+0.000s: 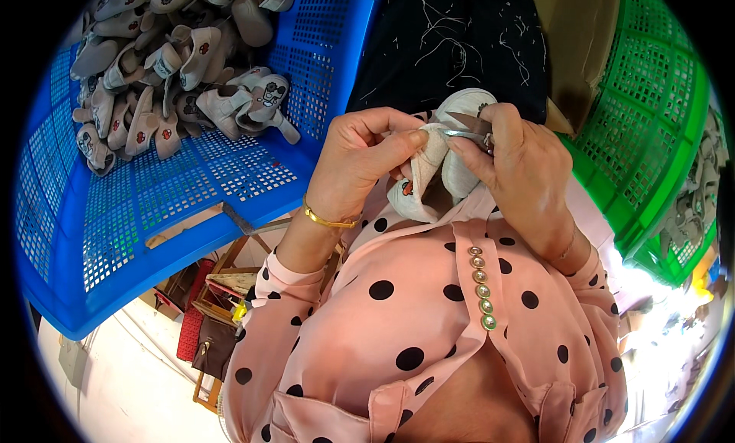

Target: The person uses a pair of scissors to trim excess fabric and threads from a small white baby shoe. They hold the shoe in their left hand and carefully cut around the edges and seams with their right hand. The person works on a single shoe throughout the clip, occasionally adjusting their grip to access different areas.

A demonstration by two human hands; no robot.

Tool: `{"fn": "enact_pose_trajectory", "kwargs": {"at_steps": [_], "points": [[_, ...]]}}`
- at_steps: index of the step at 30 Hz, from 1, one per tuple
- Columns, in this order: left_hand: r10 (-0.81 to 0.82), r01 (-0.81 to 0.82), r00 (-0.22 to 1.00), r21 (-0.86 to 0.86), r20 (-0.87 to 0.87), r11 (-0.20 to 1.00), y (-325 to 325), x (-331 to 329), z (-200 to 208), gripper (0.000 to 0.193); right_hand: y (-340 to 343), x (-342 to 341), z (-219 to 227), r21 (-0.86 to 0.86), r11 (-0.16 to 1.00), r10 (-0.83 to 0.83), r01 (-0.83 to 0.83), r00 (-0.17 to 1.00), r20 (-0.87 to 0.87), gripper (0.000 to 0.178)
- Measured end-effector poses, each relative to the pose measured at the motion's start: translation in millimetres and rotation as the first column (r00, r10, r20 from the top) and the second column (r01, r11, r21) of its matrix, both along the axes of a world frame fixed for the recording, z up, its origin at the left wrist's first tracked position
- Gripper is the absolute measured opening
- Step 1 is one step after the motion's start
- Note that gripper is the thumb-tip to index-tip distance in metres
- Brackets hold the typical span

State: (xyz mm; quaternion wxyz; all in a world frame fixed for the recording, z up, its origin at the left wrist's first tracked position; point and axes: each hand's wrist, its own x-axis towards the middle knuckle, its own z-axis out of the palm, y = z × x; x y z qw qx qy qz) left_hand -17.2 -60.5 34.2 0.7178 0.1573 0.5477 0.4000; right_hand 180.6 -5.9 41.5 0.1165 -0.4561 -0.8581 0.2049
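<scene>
Close to my chest, my left hand pinches the edge of a small off-white cloth shoe between thumb and fingers. A little red picture shows on the side of that shoe. My right hand is closed around a pair of small metal thread snips. Their blades lie at the shoe's edge, right beside my left thumb tip. A further pale shoe part with a dark print shows behind the blades; whether it belongs to a second shoe I cannot tell. My right fingers partly cover the snips' handles.
To the left stands a blue plastic basket heaped with small pale shoes. A green basket is on the right, with more shoes beyond it. Dark cloth strewn with thread ends covers my lap, beside brown cardboard.
</scene>
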Motion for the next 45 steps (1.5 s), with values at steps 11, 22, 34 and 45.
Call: {"fn": "enact_pose_trajectory", "kwargs": {"at_steps": [11, 22, 34, 45], "points": [[0.022, -0.022, 0.999, 0.006, 0.033, 1.000, -2.0, -0.1, -0.6, 0.012, -1.6, -2.5, -2.2, 0.005, 1.000, 0.009, -0.009, 0.999, -0.044, 0.039], [-0.009, 0.017, 0.993, -0.067, 0.115, 0.998, -0.2, -2.9, -4.9, 0.011, 16.9, 6.7, -0.9, -0.405, 0.914, -0.128, 0.031, 0.968, -0.216, 0.038], [-0.027, 0.035, 0.989, -0.052, 0.146, 0.998, -0.5, -4.8, -9.1, 0.013, 28.3, 5.3, 4.6, -0.143, 0.946, 0.301, -0.290, 0.951, 0.066, 0.037], [-0.058, 0.063, 0.989, -0.038, 0.133, 0.997, 0.0, -3.5, -10.1, 0.013, 40.5, 5.3, 4.7, -0.220, 0.911, 0.367, -0.350, 0.930, 0.038, 0.037]]}}
